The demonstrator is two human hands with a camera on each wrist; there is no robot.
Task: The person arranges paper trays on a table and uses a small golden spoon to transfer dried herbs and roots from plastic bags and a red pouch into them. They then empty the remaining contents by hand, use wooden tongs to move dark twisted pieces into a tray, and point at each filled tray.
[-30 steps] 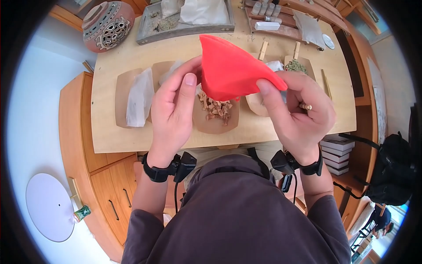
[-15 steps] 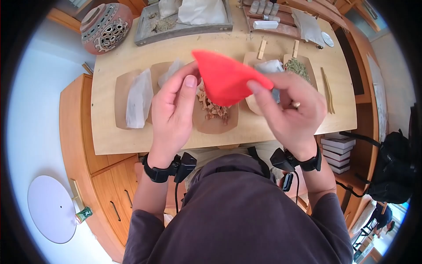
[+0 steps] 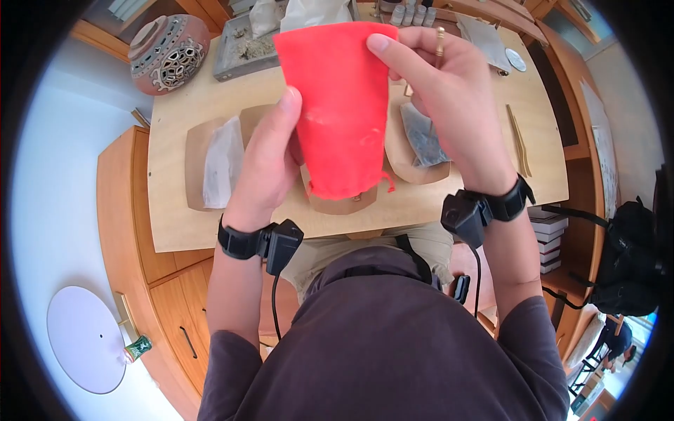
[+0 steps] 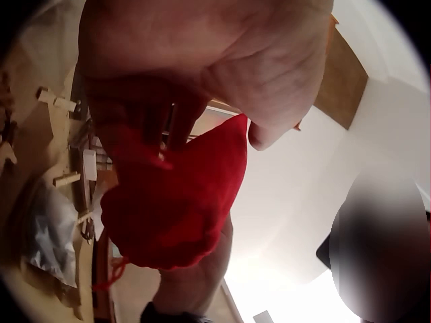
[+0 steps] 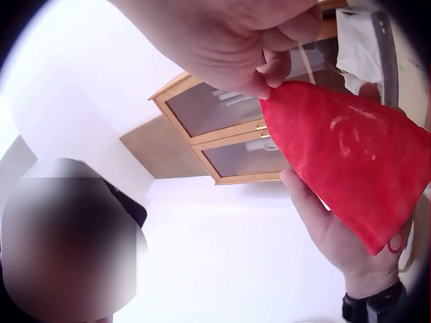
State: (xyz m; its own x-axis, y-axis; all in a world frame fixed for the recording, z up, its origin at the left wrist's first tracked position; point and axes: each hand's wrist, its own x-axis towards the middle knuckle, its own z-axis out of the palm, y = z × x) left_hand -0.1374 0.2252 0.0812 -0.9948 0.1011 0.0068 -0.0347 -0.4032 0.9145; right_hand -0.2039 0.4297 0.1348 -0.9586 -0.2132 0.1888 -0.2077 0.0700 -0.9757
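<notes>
In the head view a red cloth pouch [image 3: 340, 105] is held up over the table, its wide end away from the body. Its narrower, ruffled end points toward the body, with a thin red cord [image 3: 390, 182] at the corner. My right hand [image 3: 456, 98] pinches the top right corner between thumb and fingers. Along the left edge my left hand [image 3: 267, 158] grips the pouch, thumb in front and fingers hidden behind. The right wrist view shows the pouch [image 5: 343, 155] spread between both hands. Behind it, a paper tray [image 3: 344, 205] is mostly covered.
To the left, a paper tray [image 3: 199, 144] carries a whitish bag [image 3: 223, 165]. Another bag [image 3: 421, 137] lies in a tray at right, with brass tongs [image 3: 519, 144] beyond. A patterned openwork pot [image 3: 172, 59] and a grey wooden tray [image 3: 246, 68] stand at the back.
The pouch has gone from folded and angled to opened out and upright, its face toward me. My right hand has moved up and away from the body; my left stays at the pouch's left side.
</notes>
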